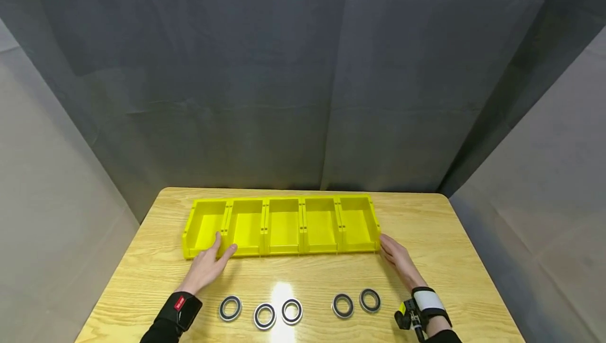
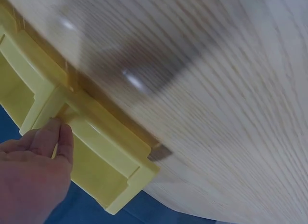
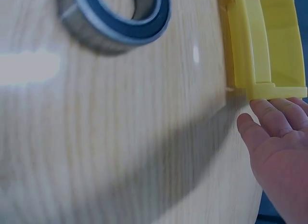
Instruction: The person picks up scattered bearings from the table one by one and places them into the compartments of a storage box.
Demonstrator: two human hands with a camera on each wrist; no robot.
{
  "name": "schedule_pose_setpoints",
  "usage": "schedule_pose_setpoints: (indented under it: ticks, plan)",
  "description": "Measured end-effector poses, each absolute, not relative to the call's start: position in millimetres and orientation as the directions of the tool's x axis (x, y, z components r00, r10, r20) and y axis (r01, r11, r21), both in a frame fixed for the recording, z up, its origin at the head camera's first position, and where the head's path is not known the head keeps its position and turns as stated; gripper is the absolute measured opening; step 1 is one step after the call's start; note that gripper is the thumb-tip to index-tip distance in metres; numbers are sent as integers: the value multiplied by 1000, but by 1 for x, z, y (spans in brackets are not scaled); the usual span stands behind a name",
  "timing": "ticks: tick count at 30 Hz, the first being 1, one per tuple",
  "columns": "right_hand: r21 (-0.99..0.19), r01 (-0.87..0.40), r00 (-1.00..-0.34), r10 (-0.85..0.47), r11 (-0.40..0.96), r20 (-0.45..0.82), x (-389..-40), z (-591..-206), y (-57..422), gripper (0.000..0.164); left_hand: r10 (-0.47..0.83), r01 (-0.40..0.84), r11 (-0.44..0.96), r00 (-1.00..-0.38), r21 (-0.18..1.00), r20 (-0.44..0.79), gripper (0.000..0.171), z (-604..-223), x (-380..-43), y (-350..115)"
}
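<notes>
A yellow row of joined storage bins (image 1: 284, 251) lies across the far part of the table, its several compartments holding nothing. My left hand (image 1: 204, 271) is at the front left of the row, its thumb and fingers on either side of the divider between the two leftmost bins. In the left wrist view, the fingertips (image 2: 54, 130) pinch that divider near the front lip. At the opposite end, my right hand (image 1: 399, 260) rests its fairly straight fingers against the outer right wall, as the right wrist view also shows for the end bin (image 3: 262, 46).
Several ball bearings with dark seals lie flat in front of the bins: a left one (image 1: 230, 308), two near the middle (image 1: 264, 316), and two at the right, including the rightmost bearing (image 1: 370, 300). Grey cloth (image 1: 284, 96) hangs behind the wooden table (image 1: 303, 274).
</notes>
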State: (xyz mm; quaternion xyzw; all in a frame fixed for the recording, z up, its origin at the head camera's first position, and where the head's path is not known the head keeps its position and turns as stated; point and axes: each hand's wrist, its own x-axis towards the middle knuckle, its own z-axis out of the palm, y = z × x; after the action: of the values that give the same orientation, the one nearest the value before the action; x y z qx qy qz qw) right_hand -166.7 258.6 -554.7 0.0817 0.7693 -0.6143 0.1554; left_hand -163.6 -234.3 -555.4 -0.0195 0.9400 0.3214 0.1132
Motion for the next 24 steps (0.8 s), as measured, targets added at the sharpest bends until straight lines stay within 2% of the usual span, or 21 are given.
schedule_pose_setpoints:
  ticks: [11,24]
  plan:
    - [-917,326,-942,-7,228,-337,-142,-555,271,74,62,-101,774,-971,625,-232,91,-559,-156,-221]
    - [-887,401,-915,56,231,-399,-129,-552,276,73,67,-65,810,-977,583,-203,88,-559,-144,-216]
